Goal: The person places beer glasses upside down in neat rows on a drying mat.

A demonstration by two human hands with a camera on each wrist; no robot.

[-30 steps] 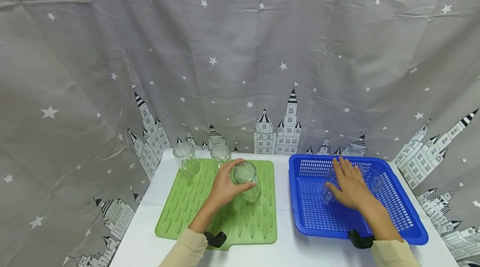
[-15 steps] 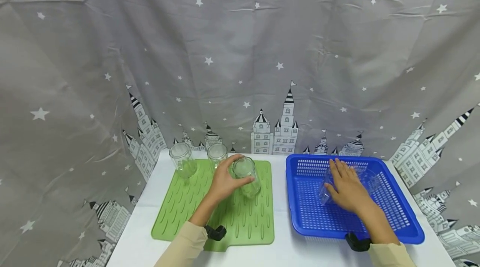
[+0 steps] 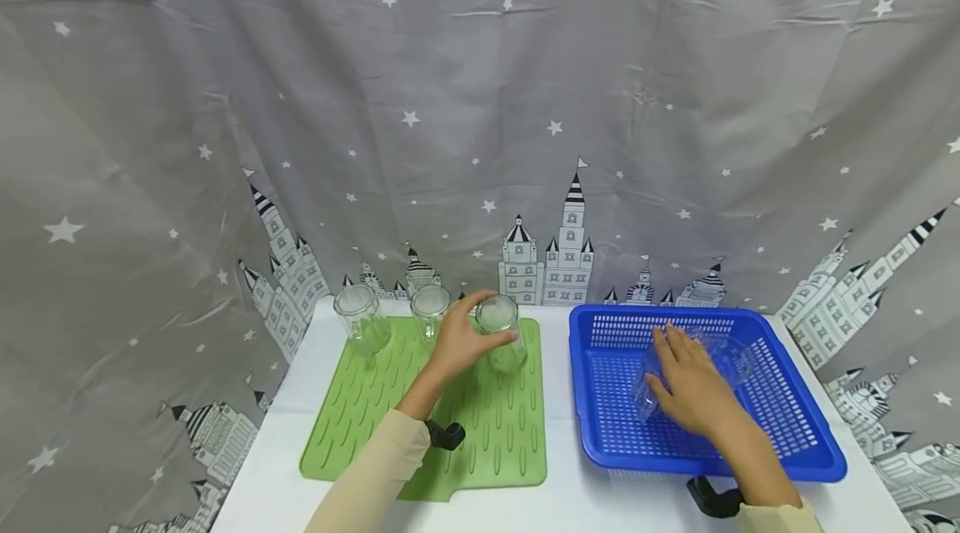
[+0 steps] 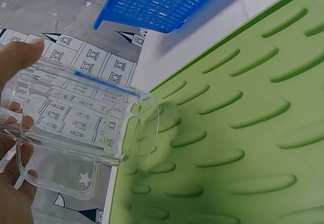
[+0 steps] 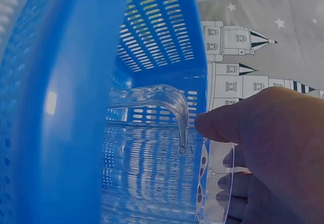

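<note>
My left hand (image 3: 459, 341) grips a clear glass mug (image 3: 498, 315), held upside down low over the green drying mat (image 3: 360, 408). In the left wrist view, the mug's handle (image 4: 55, 186) hangs below, and its mouth faces the mat. My right hand (image 3: 686, 383) reaches into the blue basket (image 3: 588, 433), fingers fairly straight, at a clear glass mug (image 5: 157, 168) lying on its side. Its thumb (image 5: 217, 123) is beside that mug's end near the handle (image 5: 152, 95); other fingers show through the glass.
Two upturned glass mugs, a left one (image 3: 362, 321) and another glass mug (image 3: 431, 312), stand along the mat's back edge. More clear glass (image 3: 731, 362) lies in the basket. A grey printed curtain (image 3: 420, 100) hangs behind the white table (image 3: 558, 450).
My left hand has shifted the mug slightly right and toward the mat's back edge. My right hand stays in the basket, and the mug under it has shifted slightly toward the front left.
</note>
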